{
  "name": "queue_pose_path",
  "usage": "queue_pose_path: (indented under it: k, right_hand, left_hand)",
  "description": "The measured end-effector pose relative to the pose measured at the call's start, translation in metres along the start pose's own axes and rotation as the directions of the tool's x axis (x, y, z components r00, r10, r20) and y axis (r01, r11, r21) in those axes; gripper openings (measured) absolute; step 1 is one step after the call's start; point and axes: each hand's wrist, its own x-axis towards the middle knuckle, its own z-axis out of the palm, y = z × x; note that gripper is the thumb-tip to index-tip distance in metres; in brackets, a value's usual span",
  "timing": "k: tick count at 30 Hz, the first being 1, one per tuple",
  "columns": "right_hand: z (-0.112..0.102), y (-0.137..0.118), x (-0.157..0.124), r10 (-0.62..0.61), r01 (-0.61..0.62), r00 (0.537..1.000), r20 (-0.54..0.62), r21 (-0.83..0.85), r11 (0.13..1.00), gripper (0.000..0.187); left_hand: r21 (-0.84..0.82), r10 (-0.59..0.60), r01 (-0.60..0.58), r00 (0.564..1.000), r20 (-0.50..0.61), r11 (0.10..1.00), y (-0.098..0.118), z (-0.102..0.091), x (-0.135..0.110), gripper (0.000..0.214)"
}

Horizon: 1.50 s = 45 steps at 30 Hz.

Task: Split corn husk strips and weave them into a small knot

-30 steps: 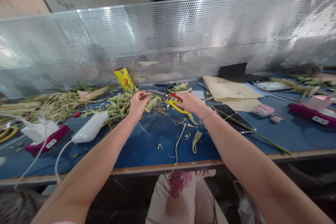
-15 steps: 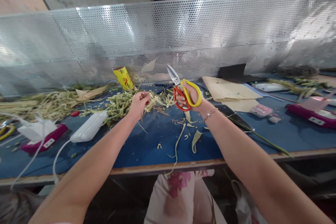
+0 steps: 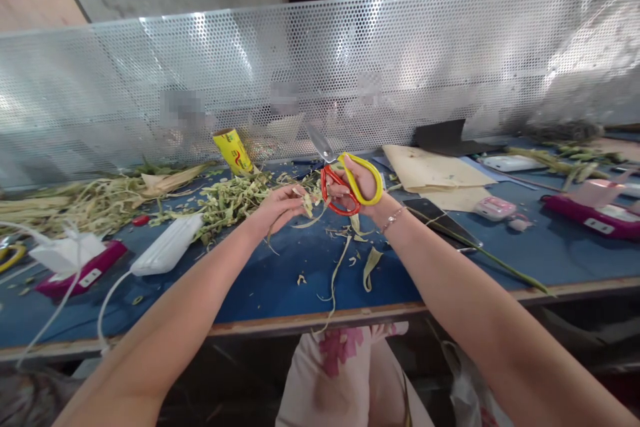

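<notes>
My right hand (image 3: 364, 181) is wrapped round a pair of scissors (image 3: 327, 155) with one red and one yellow handle. The blades look closed and point up and away to the left. Just left of it, my left hand (image 3: 283, 208) pinches a pale green dried plant piece (image 3: 307, 204), with thin strips hanging from it. Behind and left of this hand lies a heap of cut plant bits (image 3: 233, 197). Loose dried strips (image 3: 371, 268) are scattered on the blue tabletop (image 3: 295, 297) below the scissors.
A yellow tube (image 3: 233, 151) leans behind the heap. To the left are a white power bank (image 3: 167, 245) with a cable and a magenta power strip (image 3: 83, 273). Brown paper (image 3: 433, 170), a dark tablet-like slab (image 3: 443, 223) and a pink case (image 3: 495, 208) are at right.
My left hand has come away from the heap towards the right, with a plant piece now showing in its fingers. The scissors have shifted slightly left and stay in my right hand.
</notes>
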Motion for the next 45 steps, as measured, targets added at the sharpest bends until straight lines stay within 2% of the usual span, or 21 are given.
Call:
queue_pose_path:
  k: [3,7,10,12,13,16,20,23,25,28,30,32,34,36,38,41,45]
  right_hand:
    - [0.003,-0.001,-0.001,-0.021,0.019,0.999,-0.048,-0.056,0.998,0.063]
    - [0.001,0.001,0.000,-0.038,0.036,0.998,-0.058,-0.034,0.999,0.059]
    - [0.000,0.000,0.000,-0.056,0.058,0.998,-0.025,0.103,0.993,0.057]
    - [0.000,-0.002,0.000,-0.061,0.060,0.998,0.000,0.208,0.976,0.057]
    - [0.000,-0.003,0.000,-0.064,0.059,0.998,0.010,0.250,0.966,0.057]
    - [-0.002,-0.005,0.000,-0.085,0.074,0.996,0.019,0.319,0.945,0.056]
    - [-0.006,-0.003,0.001,-0.102,0.101,0.995,-0.010,0.296,0.950,0.056]
    - [-0.008,-0.001,0.002,-0.109,0.108,0.994,-0.008,0.222,0.969,0.054]
    - [-0.008,0.001,0.003,-0.112,0.114,0.993,-0.020,0.160,0.981,0.053]
    - [-0.005,0.004,0.005,-0.126,0.129,0.989,-0.073,0.036,0.991,0.048]
    - [-0.004,0.007,0.008,-0.157,0.148,0.979,-0.133,-0.071,0.986,0.044]
    - [-0.006,0.011,0.011,-0.157,0.115,0.969,-0.193,-0.212,0.971,0.041]
    - [-0.008,0.016,0.014,-0.132,0.022,0.961,-0.242,-0.411,0.911,0.040]
    - [-0.010,0.019,0.015,-0.159,-0.054,0.947,-0.280,-0.624,0.779,0.036]
    - [-0.010,0.022,0.015,-0.216,-0.100,0.930,-0.298,-0.769,0.631,0.029]
    - [-0.007,0.023,0.014,-0.252,-0.127,0.925,-0.285,-0.855,0.503,0.020]
    - [-0.002,0.023,0.013,-0.269,-0.127,0.923,-0.274,-0.879,0.460,0.021]
  left_hand:
    - [-0.005,-0.116,0.118,0.987,0.110,0.993,-0.002,0.006,-0.003,0.023]
    - [0.047,-0.145,0.142,0.987,0.072,0.989,-0.002,0.008,-0.002,0.021]
    - [0.091,-0.121,0.123,0.992,-0.029,0.988,-0.003,0.003,0.003,0.021]
    - [0.096,-0.085,0.103,0.981,-0.171,0.990,-0.004,-0.004,0.009,0.021]
    - [0.115,-0.061,0.094,0.964,-0.257,0.989,-0.004,-0.007,0.011,0.020]
    - [0.203,0.031,0.059,0.910,-0.413,0.977,-0.004,-0.017,0.015,0.018]
    - [0.420,0.203,0.023,0.852,-0.484,0.907,-0.001,-0.020,0.013,0.015]
    - [0.534,0.302,0.003,0.822,-0.482,0.845,0.001,-0.018,0.011,0.015]
    - [0.521,0.347,-0.055,0.805,-0.481,0.852,0.002,-0.017,0.011,0.016]
    - [0.336,0.301,-0.144,0.823,-0.481,0.931,0.003,-0.016,0.012,0.018]
    - [0.150,0.198,-0.142,0.854,-0.482,0.978,0.004,-0.015,0.013,0.019]
    - [-0.002,0.106,-0.122,0.873,-0.475,0.992,0.004,-0.014,0.012,0.021]
    - [-0.092,0.060,-0.116,0.882,-0.467,0.989,0.005,-0.013,0.011,0.022]
    - [-0.141,0.040,-0.121,0.878,-0.476,0.983,0.005,-0.013,0.011,0.023]
    - [-0.166,0.025,-0.123,0.869,-0.494,0.979,0.006,-0.013,0.011,0.023]
    - [-0.179,0.019,-0.126,0.864,-0.503,0.976,0.008,-0.013,0.011,0.023]
    - [-0.175,0.031,-0.130,0.878,-0.478,0.976,0.009,-0.010,0.010,0.021]
